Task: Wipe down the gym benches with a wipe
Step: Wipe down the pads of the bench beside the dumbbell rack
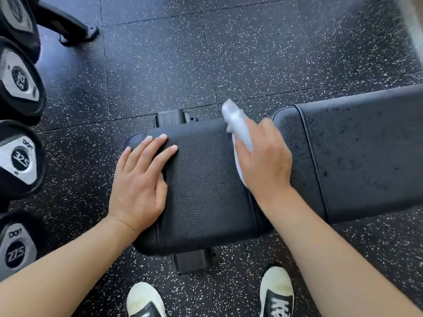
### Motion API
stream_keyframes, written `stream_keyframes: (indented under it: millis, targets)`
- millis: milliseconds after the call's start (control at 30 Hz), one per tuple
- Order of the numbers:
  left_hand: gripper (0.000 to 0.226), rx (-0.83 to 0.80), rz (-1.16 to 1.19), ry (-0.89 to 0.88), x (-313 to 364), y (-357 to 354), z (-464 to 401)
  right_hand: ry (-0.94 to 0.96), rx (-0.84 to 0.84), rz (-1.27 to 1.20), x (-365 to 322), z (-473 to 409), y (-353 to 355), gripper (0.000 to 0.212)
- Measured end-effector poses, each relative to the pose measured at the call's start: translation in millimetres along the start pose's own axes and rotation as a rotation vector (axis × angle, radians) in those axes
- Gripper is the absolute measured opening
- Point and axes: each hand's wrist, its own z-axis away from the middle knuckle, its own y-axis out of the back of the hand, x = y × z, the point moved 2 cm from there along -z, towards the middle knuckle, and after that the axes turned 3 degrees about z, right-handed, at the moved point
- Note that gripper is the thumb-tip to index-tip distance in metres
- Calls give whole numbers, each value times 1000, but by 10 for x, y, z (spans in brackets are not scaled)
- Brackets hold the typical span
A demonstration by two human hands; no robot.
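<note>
Right hand presses wipe on bench; left hand rests flat.

I see both my forearms bare with no sleeves reaching the wrists, and on my feet a pair of worn off-white canvas shoes with black tongues and white lettering.
</note>
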Motion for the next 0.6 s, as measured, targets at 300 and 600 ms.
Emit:
stream_keyframes:
  millis: [300, 600]
  targets:
    - [64, -6, -3, 16, 8, 7, 2, 210, -120, -50, -789, -190, -258, 29]
    - [63, -22, 4, 14, -17, 0, 4, 43, -89, 18, -33, -420, -108, 24]
